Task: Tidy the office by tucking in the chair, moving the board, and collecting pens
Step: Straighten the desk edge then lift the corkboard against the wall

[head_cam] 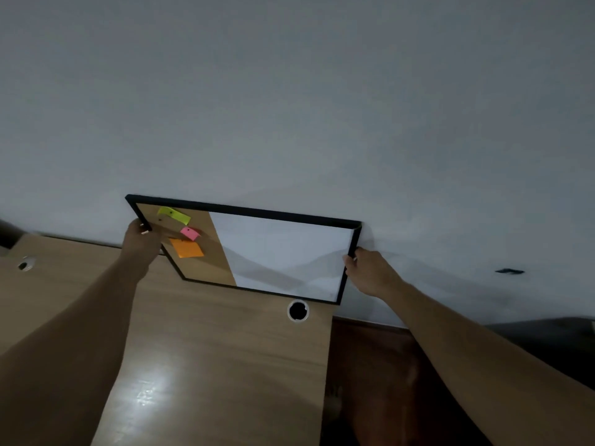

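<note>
1. Overhead and ahead, a pale grey wall (289, 91) fills most of the view, with a small dark mark (509, 271) low on its right side.
2. Below it, a light wood desk (209, 365) runs along the wall, its right end stopping beside a dark floor (380, 365).
3. Next in size, the board (283, 255) stands on the back of the desk, tilted against the wall; it has a black frame, a cork strip on its left part and a white panel on the rest.
4. Both bare forearms reach forward to it: the left hand (141, 243) is closed around the frame's left edge, near the top corner.
5. The right hand (367, 268) grips the frame's right edge, about midway down.
6. A round cable hole (298, 310) with a white rim sits in the desk just in front of the board's lower right corner; a second hole (24, 264) lies far to the left.
7. Three sticky notes are pinned on the cork: an orange note (186, 247), a yellow-green note (174, 215) and a pink note (190, 233).
</note>
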